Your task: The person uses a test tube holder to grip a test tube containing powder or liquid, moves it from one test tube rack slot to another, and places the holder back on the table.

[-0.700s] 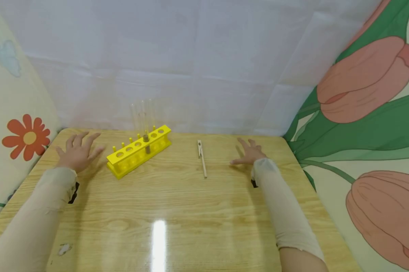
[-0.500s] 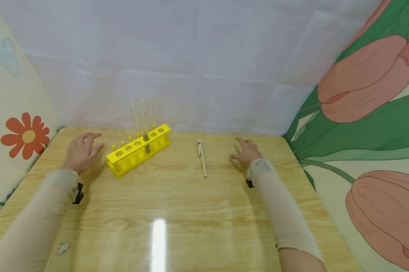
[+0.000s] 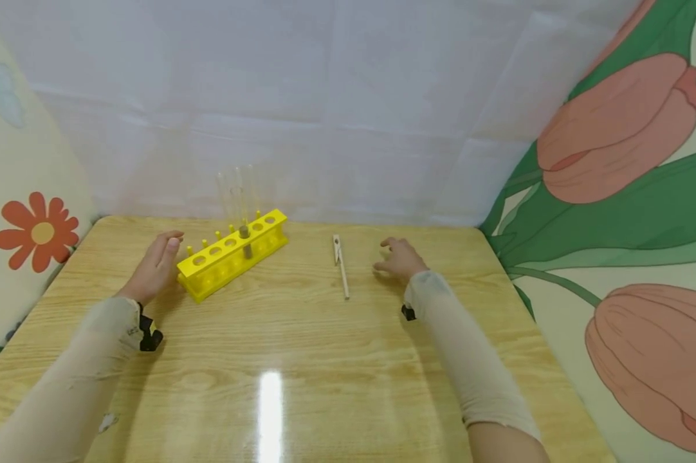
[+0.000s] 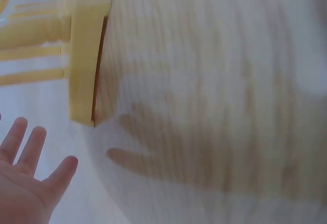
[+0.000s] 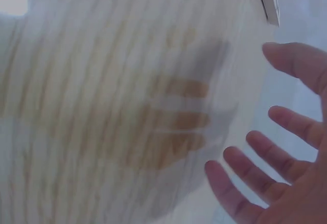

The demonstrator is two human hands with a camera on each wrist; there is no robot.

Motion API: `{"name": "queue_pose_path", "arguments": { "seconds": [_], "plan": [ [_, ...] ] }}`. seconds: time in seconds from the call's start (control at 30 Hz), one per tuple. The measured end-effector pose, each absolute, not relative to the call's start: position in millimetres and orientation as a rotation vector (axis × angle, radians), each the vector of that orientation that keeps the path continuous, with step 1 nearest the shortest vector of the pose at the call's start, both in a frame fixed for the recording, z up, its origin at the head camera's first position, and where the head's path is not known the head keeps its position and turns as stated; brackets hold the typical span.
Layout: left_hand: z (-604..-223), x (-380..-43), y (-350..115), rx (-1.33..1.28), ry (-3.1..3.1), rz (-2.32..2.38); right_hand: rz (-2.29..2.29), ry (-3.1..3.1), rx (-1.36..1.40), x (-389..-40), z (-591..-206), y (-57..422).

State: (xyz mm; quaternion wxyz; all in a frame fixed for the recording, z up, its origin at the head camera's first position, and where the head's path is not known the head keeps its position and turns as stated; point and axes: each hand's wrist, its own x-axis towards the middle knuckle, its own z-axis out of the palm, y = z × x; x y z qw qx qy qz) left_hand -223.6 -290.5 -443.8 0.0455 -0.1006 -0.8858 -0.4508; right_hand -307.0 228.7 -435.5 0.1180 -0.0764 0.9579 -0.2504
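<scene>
Expect a light, stiff, slightly slick feel from the six-hole yellow plastic test-tube rack [image 3: 232,251], between ten and eleven o'clock on the wood-grain tabletop [image 3: 342,360], with a long axis from eight to two; best held by the ends, clear of the upright, probably fragile transparent test tubes [image 3: 237,193]. Expect lightness too from the slim pale wooden clip-ended stick [image 3: 341,265] at the rack's three o'clock, with clip toward twelve; pinch mid-length. Note the left hand [image 3: 154,267] just beside the rack at nine o'clock, loosely extended, empty; likewise the right hand [image 3: 402,260], empty, with fingers apart, at the stick's three.
</scene>
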Motion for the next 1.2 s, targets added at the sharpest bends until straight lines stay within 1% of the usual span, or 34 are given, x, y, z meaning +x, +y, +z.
{"name": "queue_pose_path", "arguments": {
  "seconds": [0.13,0.37,0.6,0.93,1.2],
  "plan": [
    [-445,-222,-284,-0.276,-2.728,-1.478,-0.762,2.798,-0.299,-305,-438,222],
    [-448,-218,-279,-0.304,-2.775,-1.648,-0.771,2.844,-0.392,-299,-439,204],
    [-455,-219,-280,-0.261,-2.858,-1.638,-0.758,2.857,-0.413,-292,-435,183],
    [-459,-219,-279,-0.189,-2.896,-1.757,-0.803,2.891,-0.399,-292,-447,157],
    [-461,-218,-279,-0.208,-2.883,-1.829,-0.76,2.928,-0.387,-293,-452,146]
  ]
}}
